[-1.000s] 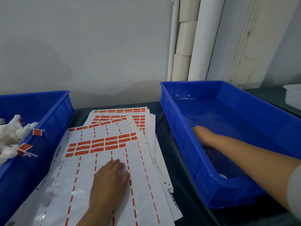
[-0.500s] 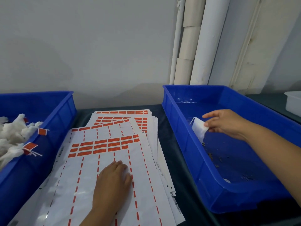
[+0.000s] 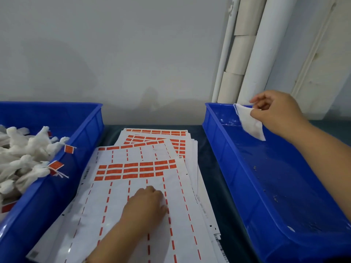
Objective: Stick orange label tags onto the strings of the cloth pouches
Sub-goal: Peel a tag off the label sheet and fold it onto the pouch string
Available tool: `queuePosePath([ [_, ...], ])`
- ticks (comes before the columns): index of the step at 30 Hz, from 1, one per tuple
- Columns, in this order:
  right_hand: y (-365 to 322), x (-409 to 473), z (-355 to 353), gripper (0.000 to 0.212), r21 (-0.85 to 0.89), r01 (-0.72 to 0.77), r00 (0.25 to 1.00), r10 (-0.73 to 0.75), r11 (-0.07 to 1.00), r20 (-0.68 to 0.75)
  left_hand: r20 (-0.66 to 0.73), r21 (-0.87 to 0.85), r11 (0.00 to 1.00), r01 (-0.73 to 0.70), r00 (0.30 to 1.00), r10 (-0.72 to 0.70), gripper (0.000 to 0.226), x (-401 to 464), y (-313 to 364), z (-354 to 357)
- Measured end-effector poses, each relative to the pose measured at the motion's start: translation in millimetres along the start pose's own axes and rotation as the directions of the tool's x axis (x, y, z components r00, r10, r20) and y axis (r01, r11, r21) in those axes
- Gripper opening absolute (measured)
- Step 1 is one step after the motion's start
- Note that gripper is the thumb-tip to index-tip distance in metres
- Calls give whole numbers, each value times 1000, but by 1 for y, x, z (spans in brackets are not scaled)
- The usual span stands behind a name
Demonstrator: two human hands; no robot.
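Right hand [image 3: 275, 112] has risen from inside right bin [image 3: 237, 160] to above its far rim, fingers and thumb pinching white pouch [image 3: 250, 122]. Pouch hangs below and left of hand, over bin's far left corner; its string not discernible. Left hand [image 3: 146, 204] stays flat, fingers loosely bent, on label sheet [image 3: 133, 171], holding nothing. Tagged pouches [image 3: 24, 156] in left bin [image 3: 83, 149], cut off at frame edge.
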State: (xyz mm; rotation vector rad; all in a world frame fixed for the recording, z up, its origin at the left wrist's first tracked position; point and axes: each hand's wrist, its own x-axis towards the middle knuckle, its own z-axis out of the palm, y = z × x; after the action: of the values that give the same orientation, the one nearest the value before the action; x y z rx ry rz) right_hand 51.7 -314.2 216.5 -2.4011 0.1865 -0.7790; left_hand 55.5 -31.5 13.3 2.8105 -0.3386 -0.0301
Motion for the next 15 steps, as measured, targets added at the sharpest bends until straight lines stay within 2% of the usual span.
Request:
queuePosePath([
  [3, -28, -2, 13, 25, 49, 31, 997, -34, 998, 63, 46, -234, 970, 65, 997, -56, 33, 15, -4, -26],
  [6, -51, -15, 38, 25, 186, 1, 985, -32, 983, 167, -19, -519, 854, 19, 999, -34, 30, 25, -5, -45],
  [7, -57, -21, 49, 25, 226, -9, 979, -38, 974, 199, -24, -634, 774, 1, 999, -21, 30, 27, -5, -51],
  [9, -68, -35, 73, 26, 267, -9, 964, -62, 964, 257, -27, -859, 511, -37, 999, 27, 35, 28, -4, -63],
  [11, -75, -48, 97, 25, 264, 5, 947, -89, 964, 308, -31, -962, 268, -41, 999, 42, 37, 30, -7, -67],
  [12, -77, -54, 108, 26, 245, 6, 939, -90, 970, 331, -49, -975, 216, -54, 998, 28, 36, 32, -9, -67],
  [13, -78, -59, 118, 26, 223, 4, 932, -85, 975, 352, -83, -974, 212, -80, 997, -5, 36, 33, -11, -64],
  [15, -75, -66, 135, 27, 193, 4, 919, -79, 981, 386, -159, -949, 289, -121, 981, -110, 30, 35, -14, -55],
])
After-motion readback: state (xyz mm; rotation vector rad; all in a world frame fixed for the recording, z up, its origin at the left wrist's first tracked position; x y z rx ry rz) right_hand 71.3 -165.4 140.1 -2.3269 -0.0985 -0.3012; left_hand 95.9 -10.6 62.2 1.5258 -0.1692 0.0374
